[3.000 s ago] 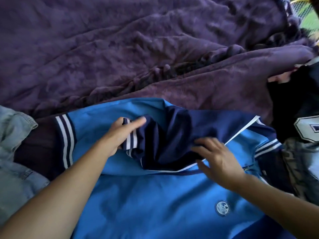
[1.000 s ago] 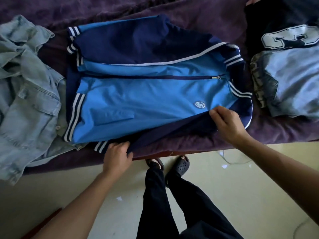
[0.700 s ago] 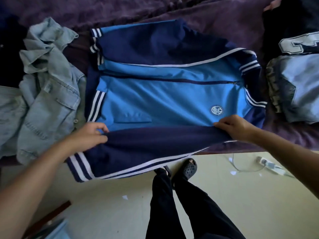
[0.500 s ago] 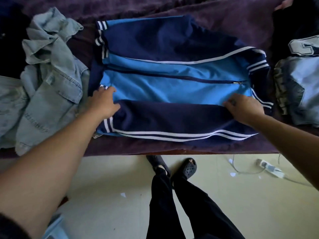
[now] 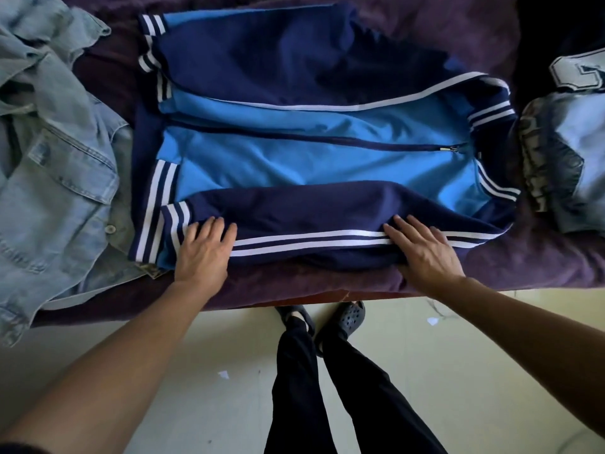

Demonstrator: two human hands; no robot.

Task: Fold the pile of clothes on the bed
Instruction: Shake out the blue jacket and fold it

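Hands: left hand and right hand both lay palm down with straight, spread fingers; neither grasped anything.
Left hand: pressed on the near sleeve just beside its striped cuff.
Right hand: pressed on the same sleeve toward the shoulder end, fingers lying across its white stripes.
Blue jacket: lay front up and zipped on the purple blanket, close to the near edge of the bed; collar to the right, hem to the left.
Sleeves: near sleeve was folded across the front along the near edge; far sleeve was folded across the far part.
Denim jacket: crumpled, unfolded, just left of the hem and touching it.
Folded garment: pale blue, sat right of the collar; a dark garment with a pale numeral lay behind it.
Floor: pale; dark trousers and dark sandals stood at the bed edge.
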